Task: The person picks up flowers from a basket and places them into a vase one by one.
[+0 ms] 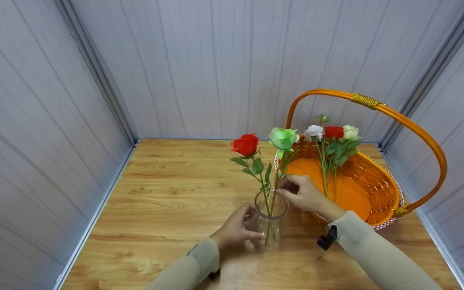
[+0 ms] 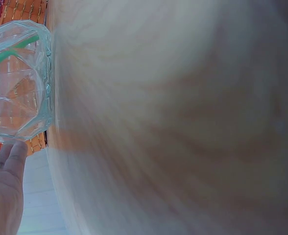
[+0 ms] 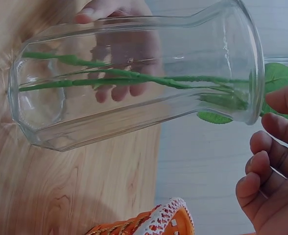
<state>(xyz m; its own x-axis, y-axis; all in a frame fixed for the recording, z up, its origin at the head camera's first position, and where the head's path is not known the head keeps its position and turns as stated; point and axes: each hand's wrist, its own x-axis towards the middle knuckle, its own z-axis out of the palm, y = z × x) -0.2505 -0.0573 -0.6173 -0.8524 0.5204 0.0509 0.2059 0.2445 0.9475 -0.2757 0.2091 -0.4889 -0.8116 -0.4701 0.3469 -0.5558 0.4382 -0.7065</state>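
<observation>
A clear glass vase (image 1: 274,237) stands upright on the wooden table. Two artificial roses lean in it, a red rose (image 1: 245,145) and a pale green rose (image 1: 283,138); their stems show crossing inside the glass in the right wrist view. With thumb and fingers spread around its side, my left hand (image 1: 238,228) holds the vase from the left. At the vase's mouth, my right hand (image 1: 302,194) pinches the green rose's stem just above the rim, thumb against forefinger, the other fingers loosely curled. Behind the thumb that stretch of stem is hidden.
An orange woven basket (image 1: 381,187) with a tall arched handle (image 1: 425,139) stands to the right. Inside it lie a white flower (image 1: 314,132), a red rose (image 1: 334,132) and a cream rose (image 1: 350,131). Panelled walls (image 1: 183,72) enclose the table (image 1: 167,201) at the back and both sides.
</observation>
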